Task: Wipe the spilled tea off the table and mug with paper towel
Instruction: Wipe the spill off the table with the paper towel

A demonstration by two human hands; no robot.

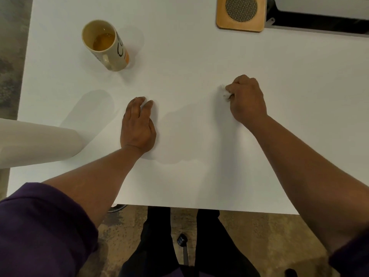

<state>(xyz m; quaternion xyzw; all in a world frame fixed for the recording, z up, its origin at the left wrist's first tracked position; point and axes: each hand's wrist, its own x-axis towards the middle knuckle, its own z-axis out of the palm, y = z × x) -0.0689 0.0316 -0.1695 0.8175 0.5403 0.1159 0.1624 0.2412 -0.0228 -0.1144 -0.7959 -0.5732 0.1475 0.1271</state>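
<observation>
Items I log on the white counter [189, 56]:
- Left hand [137, 126]: flat, fingers straight, holding nothing.
- Right hand [246, 100]: clenched round a crumpled paper towel [224, 92], pressed to the counter.
- Mug [104, 45]: upright, far left, some tea inside.
- Wooden coaster [240, 14]: far edge.
- Paper towel roll [38, 141]: left edge.

White table [189, 56]; upright mug [105, 46], wooden coaster [240, 14], paper towel roll [38, 141]
</observation>
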